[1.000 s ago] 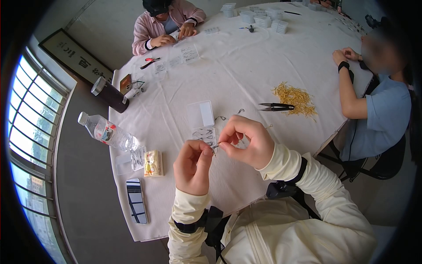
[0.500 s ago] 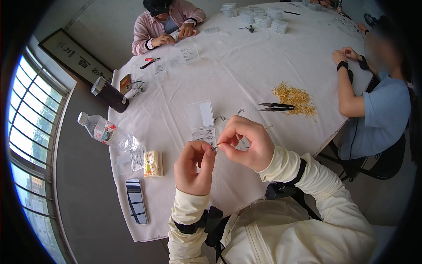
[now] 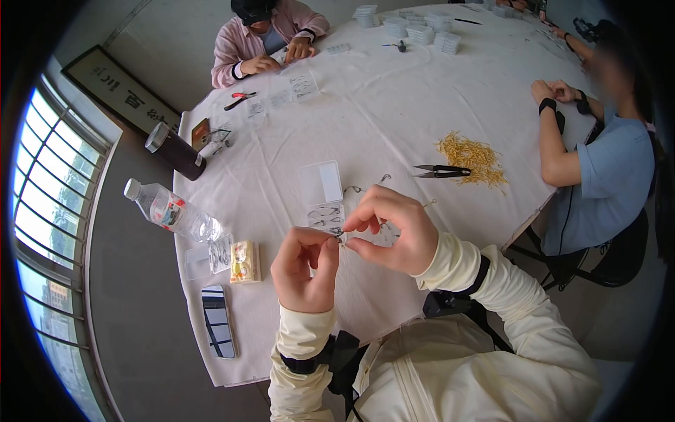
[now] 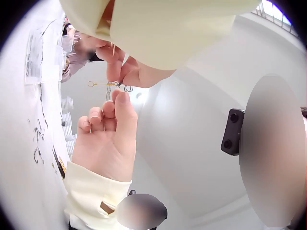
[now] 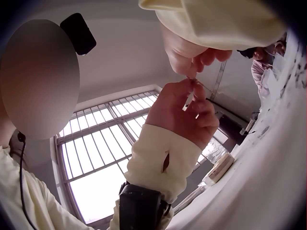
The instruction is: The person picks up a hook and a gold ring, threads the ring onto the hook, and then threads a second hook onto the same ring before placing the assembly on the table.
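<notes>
In the head view my left hand [image 3: 304,271] pinches a small dark wire hook between thumb and fingertips. The left wrist view shows its dark loops [image 4: 128,88] on one side of the fingertips and a thin gold-coloured wire with a looped end [image 4: 91,84] on the other. My right hand [image 3: 397,228] reaches in from the right, fingers curved, with index and thumb tips right at the piece. I cannot tell whether they pinch it. Just beyond both hands lies a clear box [image 3: 325,213] of dark wire hooks, partly hidden.
Black snips [image 3: 443,171] lie against a pile of gold-coloured wire pieces [image 3: 472,156]. To the left are a plastic bottle [image 3: 172,211], a dark flask [image 3: 176,151], a tissue pack [image 3: 245,261] and a phone [image 3: 219,321]. Two people sit around the white-clothed table [image 3: 394,105].
My right thumb and index tips have moved apart slightly at the small piece, and the right hand has shifted a little left. My left hand has turned slightly and stays pinched.
</notes>
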### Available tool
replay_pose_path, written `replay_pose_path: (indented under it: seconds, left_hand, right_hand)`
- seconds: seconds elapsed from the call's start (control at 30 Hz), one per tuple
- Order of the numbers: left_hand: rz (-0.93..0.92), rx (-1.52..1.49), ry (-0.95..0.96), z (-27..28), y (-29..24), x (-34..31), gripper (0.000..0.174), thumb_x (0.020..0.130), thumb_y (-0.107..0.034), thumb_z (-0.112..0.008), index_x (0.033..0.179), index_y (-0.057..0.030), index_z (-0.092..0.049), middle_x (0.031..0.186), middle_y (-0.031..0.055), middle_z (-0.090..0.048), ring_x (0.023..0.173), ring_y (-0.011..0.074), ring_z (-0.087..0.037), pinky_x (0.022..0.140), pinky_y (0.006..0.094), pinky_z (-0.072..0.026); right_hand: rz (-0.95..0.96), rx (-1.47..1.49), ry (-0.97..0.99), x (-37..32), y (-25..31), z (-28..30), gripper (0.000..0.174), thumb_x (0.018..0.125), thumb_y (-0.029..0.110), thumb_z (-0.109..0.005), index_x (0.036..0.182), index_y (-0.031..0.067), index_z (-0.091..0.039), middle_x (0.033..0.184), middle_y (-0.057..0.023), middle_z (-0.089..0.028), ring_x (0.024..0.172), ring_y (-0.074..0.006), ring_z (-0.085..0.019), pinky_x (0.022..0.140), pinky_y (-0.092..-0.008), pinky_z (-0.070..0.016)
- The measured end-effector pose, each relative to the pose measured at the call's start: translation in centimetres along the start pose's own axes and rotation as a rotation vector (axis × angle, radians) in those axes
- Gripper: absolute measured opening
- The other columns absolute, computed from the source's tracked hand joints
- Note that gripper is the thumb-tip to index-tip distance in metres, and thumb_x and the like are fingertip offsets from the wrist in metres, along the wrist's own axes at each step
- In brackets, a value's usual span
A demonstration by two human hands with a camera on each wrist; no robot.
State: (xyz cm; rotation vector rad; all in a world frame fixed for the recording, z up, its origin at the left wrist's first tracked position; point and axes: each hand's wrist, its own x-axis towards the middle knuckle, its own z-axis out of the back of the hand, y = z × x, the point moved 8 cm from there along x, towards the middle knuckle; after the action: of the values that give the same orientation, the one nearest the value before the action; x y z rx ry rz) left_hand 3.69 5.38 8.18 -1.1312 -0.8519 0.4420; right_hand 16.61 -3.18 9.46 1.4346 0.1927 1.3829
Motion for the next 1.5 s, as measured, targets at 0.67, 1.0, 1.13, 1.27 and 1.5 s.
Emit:
replay_pose_path:
  seconds: [0.67,1.0,1.13,1.27,1.5]
  left_hand:
    - [0.017,0.017,-0.009,0.0,0.8,-0.3,0.009,0.088,0.008,-0.062,0.085,0.0014,-0.057,0.084,0.0025,-0.060,0.074,0.0063,-0.051,0.067,0.0213,-0.0408]
    - [-0.003,0.061,-0.021,-0.1,0.5,-0.3,0.010,0.086,0.006,-0.062,0.083,0.0000,-0.055,0.081,0.0005,-0.056,0.069,0.0054,-0.047,0.064,0.0207,-0.0381]
    - [-0.055,0.171,-0.036,-0.1,-0.1,-0.2,0.010,0.084,0.004,-0.063,0.081,-0.0018,-0.055,0.077,-0.0015,-0.055,0.067,0.0051,-0.044,0.061,0.0210,-0.0355]
    - [-0.093,0.230,-0.098,0.1,-0.7,-0.1,0.011,0.076,-0.001,-0.067,0.075,-0.0034,-0.057,0.071,0.0037,-0.058,0.062,0.0131,-0.049,0.056,0.0263,-0.0386]
    - [-0.198,0.423,-0.098,-0.3,-2.2,0.0,0.011,0.072,0.001,-0.067,0.074,-0.0038,-0.058,0.071,0.0052,-0.057,0.062,0.0172,-0.051,0.056,0.0285,-0.0402]
  right_hand:
    - [0.027,-0.014,-0.016,-0.2,-0.2,-0.2,0.013,0.075,-0.003,-0.073,0.083,0.0049,-0.067,0.081,-0.0027,-0.060,0.068,-0.0127,-0.054,0.061,-0.0261,-0.0451]
    - [0.078,0.006,-0.041,-0.2,0.1,0.2,0.012,0.074,0.000,-0.071,0.080,0.0077,-0.064,0.086,-0.0002,-0.053,0.066,-0.0107,-0.052,0.059,-0.0251,-0.0445]
    - [0.076,0.004,-0.038,-0.3,0.2,0.1,0.012,0.074,0.000,-0.071,0.081,0.0078,-0.063,0.086,-0.0004,-0.053,0.065,-0.0107,-0.051,0.058,-0.0250,-0.0439]
    - [0.047,0.032,-0.023,-0.3,-0.2,-0.2,0.013,0.074,0.001,-0.070,0.081,0.0080,-0.061,0.083,-0.0007,-0.051,0.064,-0.0103,-0.049,0.057,-0.0252,-0.0426]
    - [0.022,0.008,-0.022,-0.4,-0.3,0.0,0.012,0.076,0.002,-0.068,0.080,0.0095,-0.059,0.075,-0.0002,-0.048,0.057,-0.0096,-0.046,0.052,-0.0257,-0.0386]
